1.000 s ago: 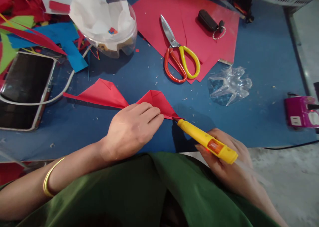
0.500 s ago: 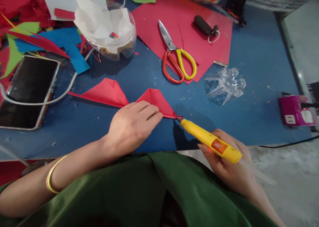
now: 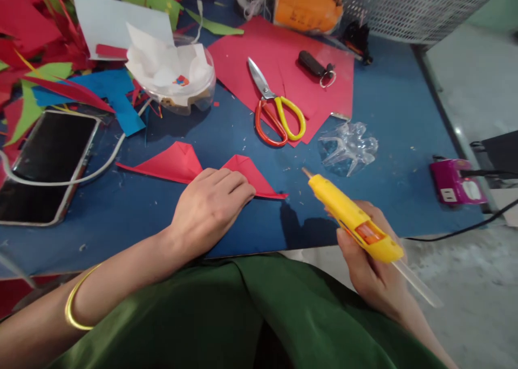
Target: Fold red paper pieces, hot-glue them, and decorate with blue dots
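Note:
My left hand (image 3: 212,210) is closed over the middle of a folded red paper (image 3: 172,164), holding it against the blue table. Two pointed red folds rise on either side of the fingers, and one thin end reaches out to the right. The thumb and the fingertips' undersides are hidden. In my right hand (image 3: 374,261) is a yellow glue gun (image 3: 342,210), with a clear glue stick (image 3: 418,285) poking out of its rear. Its nozzle points up and left, apart from the paper.
Red-and-yellow-handled scissors (image 3: 277,104) lie partly on red sheets (image 3: 324,96), with a key fob (image 3: 311,63) beyond. Clear plastic (image 3: 352,148) sits nearby. Left are a phone (image 3: 50,161), a plastic bowl (image 3: 198,96) and paper scraps (image 3: 30,29). A purple power adapter (image 3: 455,183) stands right.
The glue gun's nozzle has lifted off the right end of the red paper and moved up and right. My left hand stays on the paper. The camera view has shifted somewhat.

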Tool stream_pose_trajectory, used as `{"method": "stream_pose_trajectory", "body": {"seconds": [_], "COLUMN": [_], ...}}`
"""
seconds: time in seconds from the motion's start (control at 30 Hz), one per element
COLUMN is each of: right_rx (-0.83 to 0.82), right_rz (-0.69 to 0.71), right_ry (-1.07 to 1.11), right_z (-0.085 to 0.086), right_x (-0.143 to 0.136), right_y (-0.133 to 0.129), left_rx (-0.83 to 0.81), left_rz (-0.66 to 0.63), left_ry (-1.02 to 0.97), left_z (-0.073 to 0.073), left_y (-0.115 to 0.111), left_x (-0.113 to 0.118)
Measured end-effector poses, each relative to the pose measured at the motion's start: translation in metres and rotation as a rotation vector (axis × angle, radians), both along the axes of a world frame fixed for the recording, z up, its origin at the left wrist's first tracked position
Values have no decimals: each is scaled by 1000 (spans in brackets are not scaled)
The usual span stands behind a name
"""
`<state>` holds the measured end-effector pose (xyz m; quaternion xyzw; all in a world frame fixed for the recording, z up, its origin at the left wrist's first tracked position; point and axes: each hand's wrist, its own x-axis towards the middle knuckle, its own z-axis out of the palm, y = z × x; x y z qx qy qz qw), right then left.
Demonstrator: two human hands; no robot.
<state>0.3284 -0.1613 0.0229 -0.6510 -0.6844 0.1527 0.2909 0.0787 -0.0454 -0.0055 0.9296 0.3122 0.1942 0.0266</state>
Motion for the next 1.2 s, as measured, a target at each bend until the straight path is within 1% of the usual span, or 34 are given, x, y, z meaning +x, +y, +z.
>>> {"method": "stream_pose_trajectory", "body": {"seconds": [0.07, 0.17, 0.23, 0.3, 0.4, 0.5, 0.6, 0.67, 0.73, 0.77, 0.8, 0.87, 0.9, 0.93, 0.97, 1.0, 1.03, 1.07, 1.13, 1.2], "right_rx": [55, 174, 194, 171, 131, 89, 27, -3, 20, 55, 128, 290, 441, 428, 374, 360, 350, 328, 306, 284], "right_rz": [-83, -226, -295, -327, -331, -318, -295, -295, -307, -306, -298, -238, -174, -35, 120, 223, 290, 325, 351, 366], "right_ry": [-64, -270, -392, -483, -584, -667, -751, -783, -784, -777, -761, -711, -652, -569, -482, -421, -387, -369, -375, -407], "right_z": [2, 2, 1, 0, -2, -5, -6, -3, 2, 5, 6, 6, 4, 0, -6, -12, -19, -25, -33, -37], "right_x": [4, 18, 30, 42, 53, 57, 57, 56, 52, 47, 40, 20, 8, -4, -16, -27, -35, -41, -48, -49], "right_y": [6, 22, 35, 48, 64, 74, 78, 77, 72, 67, 62, 49, 43, 38, 34, 31, 29, 29, 29, 31], "left_rx": [-41, -125, -154, -152, -148, -169, -184, -188, -186, -183, -176, -159, -150, -140, -131, -121, -112, -102, -85, -60], "left_rz": [-9, -22, -18, -20, -22, -5, 3, 8, 15, 20, 28, 48, 57, 67, 74, 80, 84, 89, 93, 91], "left_ry": [-39, -67, -72, -87, -106, -100, -84, -66, -60, -63, -70, -85, -91, -95, -95, -92, -88, -83, -69, -55], "left_z": [1, 2, 1, 0, -2, -1, -1, -1, -2, -2, -2, -3, -3, -3, -4, -4, -4, -4, -4, -3], "left_y": [3, 6, 7, 8, 7, 6, 5, 5, 5, 5, 4, 4, 4, 4, 3, 3, 3, 3, 3, 2], "left_x": [-2, -4, -5, -5, -4, -3, -2, -1, -1, -1, -1, 0, 0, 0, 1, 1, 1, 1, 2, 3]}}
